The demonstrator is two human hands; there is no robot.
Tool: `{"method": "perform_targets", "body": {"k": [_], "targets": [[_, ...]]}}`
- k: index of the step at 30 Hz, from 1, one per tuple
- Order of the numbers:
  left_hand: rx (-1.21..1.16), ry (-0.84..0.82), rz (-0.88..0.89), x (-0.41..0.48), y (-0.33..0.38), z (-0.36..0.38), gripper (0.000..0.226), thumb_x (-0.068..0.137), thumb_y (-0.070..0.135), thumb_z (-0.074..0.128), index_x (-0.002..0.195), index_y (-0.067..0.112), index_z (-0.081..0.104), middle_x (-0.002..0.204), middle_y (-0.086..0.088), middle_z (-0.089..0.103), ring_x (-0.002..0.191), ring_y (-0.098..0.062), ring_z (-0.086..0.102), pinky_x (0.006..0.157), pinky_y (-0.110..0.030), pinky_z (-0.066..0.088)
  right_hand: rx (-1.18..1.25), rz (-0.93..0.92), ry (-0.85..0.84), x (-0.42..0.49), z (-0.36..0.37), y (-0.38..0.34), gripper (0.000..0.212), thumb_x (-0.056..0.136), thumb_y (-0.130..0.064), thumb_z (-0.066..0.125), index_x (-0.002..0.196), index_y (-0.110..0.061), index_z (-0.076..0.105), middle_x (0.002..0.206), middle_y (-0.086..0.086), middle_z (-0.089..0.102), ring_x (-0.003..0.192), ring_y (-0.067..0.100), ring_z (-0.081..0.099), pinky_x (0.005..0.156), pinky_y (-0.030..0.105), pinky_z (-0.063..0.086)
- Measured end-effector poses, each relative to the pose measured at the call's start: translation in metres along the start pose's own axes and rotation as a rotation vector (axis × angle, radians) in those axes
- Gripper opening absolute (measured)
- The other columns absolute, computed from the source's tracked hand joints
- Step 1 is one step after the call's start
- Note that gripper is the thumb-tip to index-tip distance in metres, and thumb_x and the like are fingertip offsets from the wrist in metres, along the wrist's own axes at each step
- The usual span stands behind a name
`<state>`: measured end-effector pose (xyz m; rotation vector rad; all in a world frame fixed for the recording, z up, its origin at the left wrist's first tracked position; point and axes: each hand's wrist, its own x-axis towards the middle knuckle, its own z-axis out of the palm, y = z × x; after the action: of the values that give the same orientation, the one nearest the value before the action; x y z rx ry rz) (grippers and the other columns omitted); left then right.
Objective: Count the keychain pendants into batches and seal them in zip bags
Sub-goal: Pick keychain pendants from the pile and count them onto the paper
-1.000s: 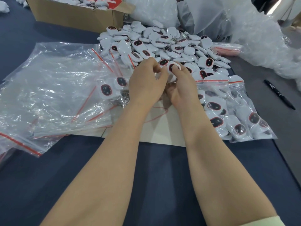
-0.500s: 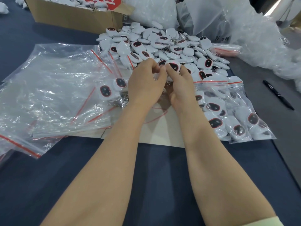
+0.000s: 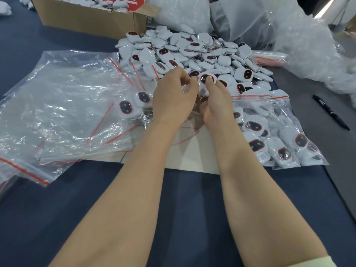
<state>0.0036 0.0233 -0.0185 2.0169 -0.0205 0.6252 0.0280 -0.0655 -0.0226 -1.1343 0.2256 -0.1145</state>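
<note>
Little has shifted in the last second: both hands sit at the same spot on the near edge of the heap, and only the fingertips have reworked their hold.

Right hand: fingers curled, pinching one white pendant face-up, just off the heap.

Left hand: fingers curled close beside it. What they grip is hidden, possibly clear film; cannot tell.

Judgement: the piece is held between the hands so it can be counted and passed across.

Layout suits the work. Empty bags are fanned to the left, with two loose pendants at their inner edge. Filled bags are stacked to the right, red zip strips facing the heap.

Room: a bare card sheet lies under the wrists, and blue table is open toward the person. The heap crowds the far side and the box stands behind it. A pen lies well apart to the right.
</note>
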Motion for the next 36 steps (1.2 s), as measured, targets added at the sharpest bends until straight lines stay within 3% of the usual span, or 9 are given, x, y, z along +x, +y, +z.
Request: {"method": "perform_targets", "body": {"k": [5, 13, 17, 20, 24, 28, 31, 33, 36], "targets": [[-0.008, -0.002, 0.006, -0.0002, -0.0006, 0.0003, 0.016, 0.089, 0.029, 0.057, 0.078, 0.019, 0.052, 0.070, 0.016, 0.052, 0.083, -0.013, 0.057, 0.074, -0.025, 0.042, -0.054, -0.034, -0.021, -0.0014, 0.0000, 0.0012, 0.019, 0.097, -0.005, 0.051, 0.079, -0.010, 0.052, 0.072, 0.008, 0.061, 0.067, 0.023, 0.060, 0.068, 0.036, 0.050], [-0.002, -0.008, 0.002, -0.0005, -0.0018, 0.0006, 0.015, 0.090, 0.029, 0.056, 0.078, 0.021, 0.051, 0.069, 0.019, 0.050, 0.081, -0.009, 0.053, 0.072, -0.023, 0.038, -0.242, -0.139, -0.079, -0.0009, -0.0013, 0.0043, 0.014, 0.095, -0.007, 0.055, 0.082, -0.011, 0.054, 0.093, 0.022, 0.057, 0.086, 0.028, 0.054, 0.079, 0.041, 0.045], [-0.004, -0.008, 0.003, -0.0005, -0.0005, 0.0004, 0.015, 0.090, 0.031, 0.056, 0.079, 0.020, 0.052, 0.070, 0.018, 0.051, 0.083, -0.012, 0.056, 0.073, -0.025, 0.041, -0.142, -0.043, -0.032, -0.0005, 0.0012, 0.0024, 0.013, 0.098, -0.007, 0.049, 0.088, -0.006, 0.056, 0.098, 0.024, 0.060, 0.090, 0.031, 0.058, 0.093, 0.054, 0.047], [-0.001, -0.008, 0.009, -0.0005, 0.0001, 0.0001, 0.016, 0.090, 0.031, 0.056, 0.079, 0.020, 0.052, 0.071, 0.017, 0.051, 0.083, -0.012, 0.056, 0.073, -0.025, 0.041, -0.076, 0.011, -0.025, 0.0012, 0.0007, 0.0025, 0.021, 0.101, -0.009, 0.043, 0.084, -0.009, 0.054, 0.097, 0.023, 0.059, 0.092, 0.031, 0.058, 0.094, 0.055, 0.047], [-0.012, -0.009, 0.007, 0.0000, 0.0007, -0.0011, 0.017, 0.091, 0.030, 0.056, 0.078, 0.019, 0.051, 0.069, 0.018, 0.050, 0.082, -0.010, 0.054, 0.073, -0.024, 0.040, -0.173, -0.042, -0.031, -0.0007, 0.0004, 0.0029, 0.017, 0.101, -0.011, 0.043, 0.096, -0.003, 0.057, 0.096, 0.023, 0.056, 0.090, 0.029, 0.052, 0.085, 0.046, 0.045], [0.000, -0.008, -0.001, -0.0013, 0.0013, -0.0008, 0.016, 0.090, 0.031, 0.056, 0.080, 0.020, 0.053, 0.072, 0.017, 0.052, 0.083, -0.010, 0.054, 0.073, -0.024, 0.041, -0.067, -0.019, 0.018, 0.0017, -0.0005, 0.0023, 0.025, 0.101, -0.008, 0.042, 0.080, -0.009, 0.055, 0.078, 0.013, 0.062, 0.075, 0.026, 0.059, 0.073, 0.038, 0.051], [0.044, -0.011, 0.046, -0.0019, 0.0011, 0.0001, 0.015, 0.091, 0.029, 0.055, 0.083, 0.016, 0.055, 0.084, 0.009, 0.059, 0.087, -0.015, 0.056, 0.076, -0.030, 0.043, -0.028, 0.010, 0.023, 0.0039, -0.0014, 0.0029, 0.022, 0.095, 0.006, 0.044, 0.077, -0.005, 0.050, 0.065, 0.005, 0.057, 0.064, 0.020, 0.054, 0.063, 0.033, 0.046], [0.117, -0.004, 0.097, -0.0028, 0.0022, 0.0010, 0.017, 0.091, 0.029, 0.055, 0.085, 0.013, 0.057, 0.091, 0.001, 0.062, 0.089, -0.019, 0.056, 0.076, -0.033, 0.042, -0.076, -0.004, 0.002, 0.0043, -0.0014, 0.0044, 0.019, 0.085, 0.016, 0.043, 0.085, -0.001, 0.051, 0.067, 0.008, 0.053, 0.065, 0.022, 0.051, 0.061, 0.033, 0.042], [0.195, 0.019, 0.159, -0.0029, 0.0053, -0.0003, 0.015, 0.088, 0.028, 0.055, 0.085, 0.012, 0.055, 0.091, -0.003, 0.061, 0.088, -0.023, 0.055, 0.077, -0.036, 0.041, -0.117, -0.028, -0.023, 0.0027, -0.0009, 0.0043, 0.024, 0.083, 0.017, 0.046, 0.093, 0.000, 0.059, 0.075, 0.011, 0.058, 0.067, 0.022, 0.055, 0.058, 0.026, 0.045]]}}
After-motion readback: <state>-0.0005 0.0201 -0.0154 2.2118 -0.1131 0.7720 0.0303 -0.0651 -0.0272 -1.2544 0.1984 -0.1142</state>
